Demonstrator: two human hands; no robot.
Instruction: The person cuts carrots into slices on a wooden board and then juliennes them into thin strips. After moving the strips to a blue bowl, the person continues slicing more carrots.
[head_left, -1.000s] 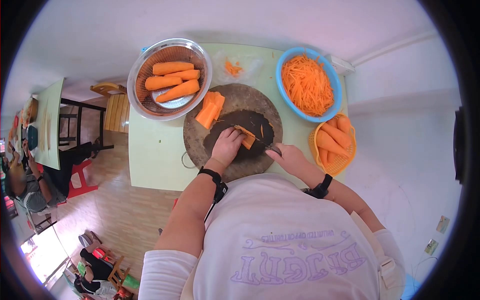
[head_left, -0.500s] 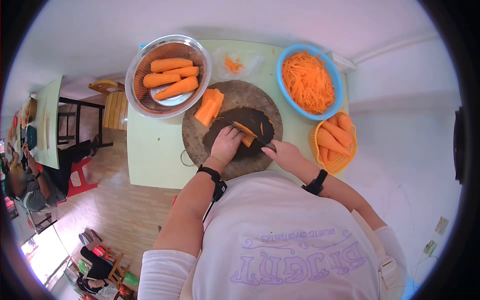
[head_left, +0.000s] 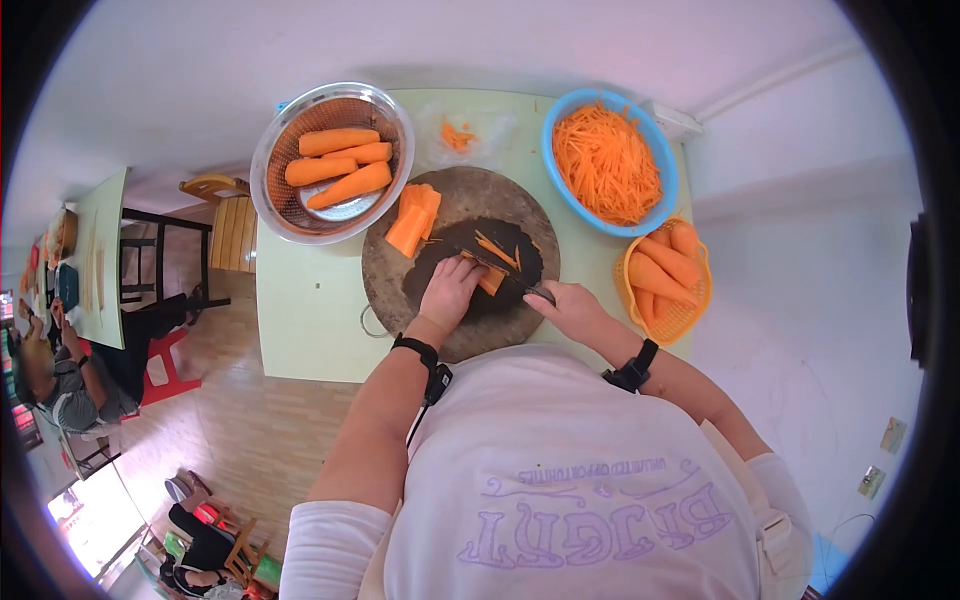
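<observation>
My right hand point(head_left: 577, 310) is closed round the dark handle of a knife point(head_left: 508, 268), whose blade points to the upper left across a piece of carrot point(head_left: 490, 282). With fingers bent together, my left hand point(head_left: 449, 292) presses on that carrot piece, close beside the blade. Under both lies a round wooden chopping board point(head_left: 385, 265) with a dark, wet-looking middle. Thin carrot shreds point(head_left: 495, 248) rest just beyond the blade. A stack of carrot slices point(head_left: 412, 220) sits at the board's upper left.
A metal bowl point(head_left: 262, 200) at the back left holds several peeled carrots point(head_left: 338, 141). At the back right, a blue basin point(head_left: 672, 165) holds shredded carrot point(head_left: 605, 165). A yellow basket point(head_left: 690, 322) of carrots stands below it. Other people sit at the far left.
The knife blade has shifted slightly in my right hand's grip, and more shreds show beyond it. My left hand stays on the carrot piece. The whole view has shifted a little.
</observation>
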